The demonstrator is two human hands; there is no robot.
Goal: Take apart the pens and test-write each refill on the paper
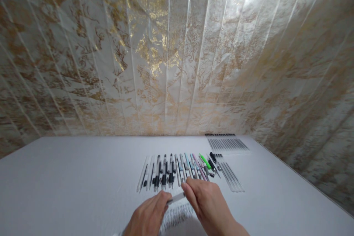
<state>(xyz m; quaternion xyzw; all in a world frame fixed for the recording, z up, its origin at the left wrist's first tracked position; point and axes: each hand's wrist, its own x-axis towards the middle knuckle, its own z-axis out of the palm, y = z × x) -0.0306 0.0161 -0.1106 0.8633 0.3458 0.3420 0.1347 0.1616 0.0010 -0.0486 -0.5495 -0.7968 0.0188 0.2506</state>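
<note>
A pale, partly see-through pen barrel point(176, 198) stretches between my two hands, low in the head view. My left hand point(149, 212) is closed around its left end. My right hand point(208, 204) grips the other end, thumb and fingers pressed together. Both ends are hidden by my fingers. Just beyond the hands lies a row of pen parts: clear barrels point(143, 174), black-gripped pens point(165, 173), pastel pens point(188, 162) and a bright green pen point(205, 160). Below the held barrel is a patch of small dark marks point(177, 215), too blurred to make out.
Thin clear tubes with dark tips point(232, 177) lie right of the row. Behind them is a bundle of similar thin refills point(228, 143). Everything rests on a white table point(83, 184), bounded by a shiny gold-and-white patterned covering point(166, 62) at the back and right.
</note>
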